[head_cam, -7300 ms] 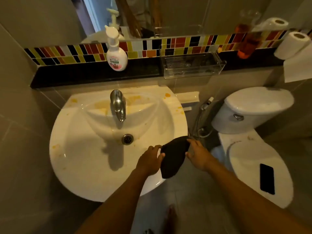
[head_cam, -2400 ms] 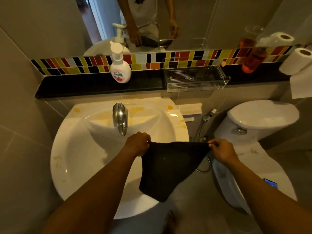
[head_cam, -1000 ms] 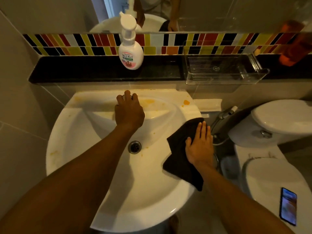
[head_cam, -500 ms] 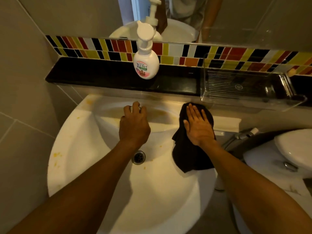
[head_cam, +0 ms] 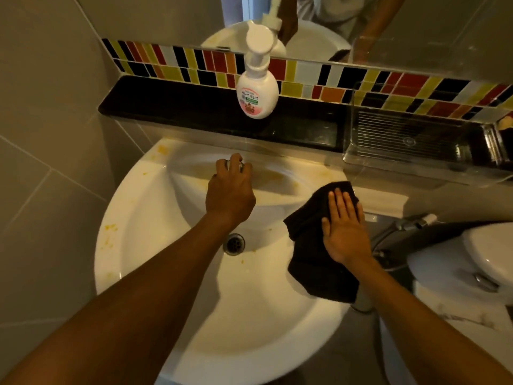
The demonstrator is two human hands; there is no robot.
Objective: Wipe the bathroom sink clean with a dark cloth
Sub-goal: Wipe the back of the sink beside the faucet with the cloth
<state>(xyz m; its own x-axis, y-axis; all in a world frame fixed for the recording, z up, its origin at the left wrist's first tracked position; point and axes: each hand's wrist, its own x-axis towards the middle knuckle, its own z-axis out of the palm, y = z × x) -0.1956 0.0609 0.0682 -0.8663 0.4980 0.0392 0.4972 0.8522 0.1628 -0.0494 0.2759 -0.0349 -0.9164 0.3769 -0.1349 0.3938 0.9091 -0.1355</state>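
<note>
The white round sink [head_cam: 138, 245] carries orange stains along its back rim and left edge. Its drain [head_cam: 234, 243] lies in the middle of the basin. My left hand [head_cam: 230, 193] covers the chrome tap [head_cam: 236, 163], fingers curled over it; only a bit of metal shows. A dark cloth [head_cam: 313, 262] is draped over the sink's right rim. My right hand [head_cam: 344, 229] lies flat on the cloth, fingers together and stretched, pressing it down on the rim.
A white soap pump bottle [head_cam: 257, 90] stands on the black ledge [head_cam: 172, 107] behind the sink. A clear plastic tray [head_cam: 416, 140] sits on the ledge to the right. The toilet tank [head_cam: 472, 254] and a spray hose [head_cam: 410, 225] are right of the sink.
My right hand and the cloth have slid back toward me along the right rim, away from the back corner. My left hand stays on the tap.
</note>
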